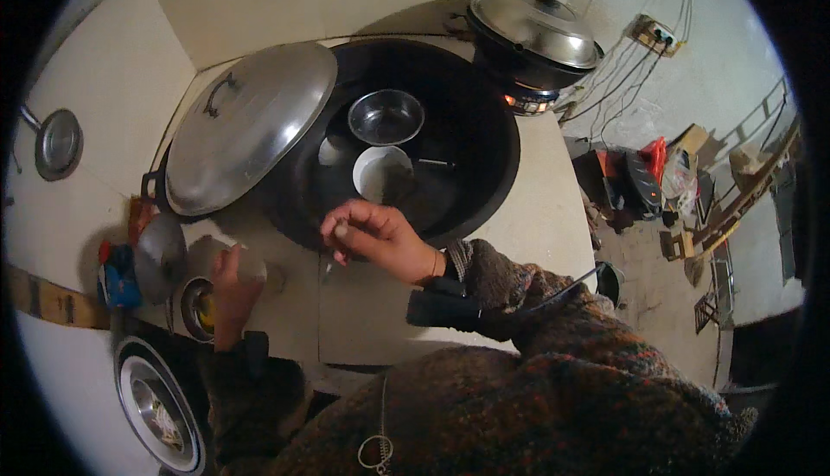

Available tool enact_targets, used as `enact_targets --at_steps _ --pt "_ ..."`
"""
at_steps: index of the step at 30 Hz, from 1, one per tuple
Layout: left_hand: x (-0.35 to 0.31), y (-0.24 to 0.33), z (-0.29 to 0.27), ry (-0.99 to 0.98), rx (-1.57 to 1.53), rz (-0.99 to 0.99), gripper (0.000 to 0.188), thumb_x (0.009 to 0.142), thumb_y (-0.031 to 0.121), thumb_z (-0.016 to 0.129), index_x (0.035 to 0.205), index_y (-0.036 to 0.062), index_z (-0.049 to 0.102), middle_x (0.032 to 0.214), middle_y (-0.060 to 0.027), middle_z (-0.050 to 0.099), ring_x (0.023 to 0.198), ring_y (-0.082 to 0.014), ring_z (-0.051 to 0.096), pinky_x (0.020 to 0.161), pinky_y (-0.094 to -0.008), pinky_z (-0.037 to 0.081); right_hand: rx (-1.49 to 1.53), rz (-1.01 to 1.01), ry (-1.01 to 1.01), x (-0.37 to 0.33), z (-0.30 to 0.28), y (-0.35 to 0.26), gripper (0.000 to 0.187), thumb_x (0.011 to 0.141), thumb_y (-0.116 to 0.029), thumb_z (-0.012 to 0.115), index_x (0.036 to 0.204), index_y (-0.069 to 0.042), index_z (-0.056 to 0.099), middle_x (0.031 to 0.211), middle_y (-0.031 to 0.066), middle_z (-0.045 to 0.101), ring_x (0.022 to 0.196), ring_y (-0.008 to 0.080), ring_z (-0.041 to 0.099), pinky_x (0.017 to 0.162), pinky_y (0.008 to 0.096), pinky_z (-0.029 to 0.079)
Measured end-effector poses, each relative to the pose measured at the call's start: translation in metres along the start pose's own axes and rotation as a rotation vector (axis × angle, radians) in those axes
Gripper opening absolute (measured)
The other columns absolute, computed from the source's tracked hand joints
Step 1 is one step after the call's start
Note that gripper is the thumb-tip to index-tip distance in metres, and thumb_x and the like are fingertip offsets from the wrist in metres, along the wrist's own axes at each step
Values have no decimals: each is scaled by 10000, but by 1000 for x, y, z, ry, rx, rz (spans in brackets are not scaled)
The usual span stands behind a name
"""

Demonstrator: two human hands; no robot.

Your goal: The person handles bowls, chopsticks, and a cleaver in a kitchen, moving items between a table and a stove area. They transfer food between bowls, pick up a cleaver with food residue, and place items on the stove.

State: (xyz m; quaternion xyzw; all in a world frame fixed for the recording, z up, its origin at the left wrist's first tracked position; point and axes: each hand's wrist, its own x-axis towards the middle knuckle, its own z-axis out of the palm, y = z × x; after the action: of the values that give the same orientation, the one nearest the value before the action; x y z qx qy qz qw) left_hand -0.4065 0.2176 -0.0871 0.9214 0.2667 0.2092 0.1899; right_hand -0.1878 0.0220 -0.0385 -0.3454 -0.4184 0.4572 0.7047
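One white bowl [371,167] lies just beyond the right hand [373,236], the left hand [234,293] farther off; whether either grip clamps anything, I cannot tell.

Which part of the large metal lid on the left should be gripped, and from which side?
Likely the dark handle, from above: it stands out from the upward-facing dome of the lid and looks arched, giving something to close around. The broad dome offers little to grip.

Place: kitchen | lg blk wok [484,152] at ctr [546,178] | lidded pot [536,35] on lit burner [531,102] | metal bowl [386,120]
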Motion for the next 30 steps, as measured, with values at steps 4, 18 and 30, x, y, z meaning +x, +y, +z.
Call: enact_targets --at_steps 4,18,30 --pt "1 -2 0 -156 -81 -59 631 718 314 600 1236 -10 443 1174 -245 443 1090 -389 433 951 -426 335 -3 20 33 -21 -11 5 144 935 -79 454 1040 -26 538 883 34 543 759 97 535 702 247 467" --pt "-20 9 1 -13 -259 -172 689 766 192 582 1374 23 304 1395 -245 291 1314 -322 262 1070 -383 201 173 117 145 -38 -30 77 129 928 -108 490 1013 -24 540 875 38 566 765 121 588 667 264 496" --pt "-35 51 -6 73 -428 -147 557 790 61 534 1313 -47 377 1314 -171 444 1215 -234 418 1028 -317 282 -277 237 30 -53 -22 100 242 855 47 462 1035 -56 587 982 43 602 911 152 556 818 295 469"
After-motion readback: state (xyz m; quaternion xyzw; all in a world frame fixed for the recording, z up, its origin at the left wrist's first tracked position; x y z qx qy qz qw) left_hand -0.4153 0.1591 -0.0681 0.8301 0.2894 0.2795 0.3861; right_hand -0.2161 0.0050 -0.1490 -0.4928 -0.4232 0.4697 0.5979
